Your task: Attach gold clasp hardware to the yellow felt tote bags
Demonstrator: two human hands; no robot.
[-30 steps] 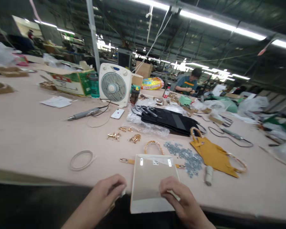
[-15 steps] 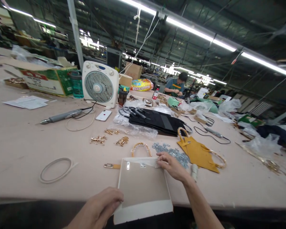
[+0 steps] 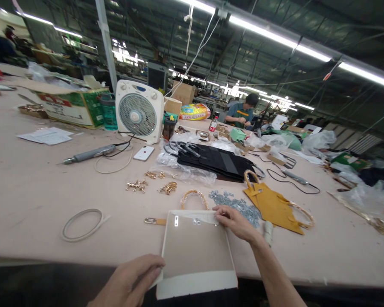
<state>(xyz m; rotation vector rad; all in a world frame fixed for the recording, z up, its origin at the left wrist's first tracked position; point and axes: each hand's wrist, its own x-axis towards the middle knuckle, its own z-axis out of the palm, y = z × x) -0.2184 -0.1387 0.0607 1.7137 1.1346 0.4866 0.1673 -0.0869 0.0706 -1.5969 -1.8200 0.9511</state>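
A flat beige panel with pale edges (image 3: 196, 247) lies at the table's front edge, its lower part overhanging. My left hand (image 3: 136, 275) pinches its left edge near the lower corner. At the upper right corner, my right hand (image 3: 235, 221) grips the panel between thumb and fingers. An orange handle in clear wrap (image 3: 194, 195) sticks out beyond the panel's far edge, and an orange strap with a metal plate (image 3: 155, 221) shows on its left. Small grey metal pieces (image 3: 235, 204) are heaped beyond my right hand.
Gold hardware (image 3: 136, 185), a phone (image 3: 144, 153), a grey electric screwdriver (image 3: 92, 154), a fan (image 3: 137, 113) and a tape coil (image 3: 81, 226) are left and ahead. Black bag pieces (image 3: 217, 160) lie ahead; a mustard bag piece (image 3: 275, 207) is right. A person (image 3: 241, 113) sits across.
The view has shifted slightly, so the table items appear a little further right. Both hands keep their hold on the panel.
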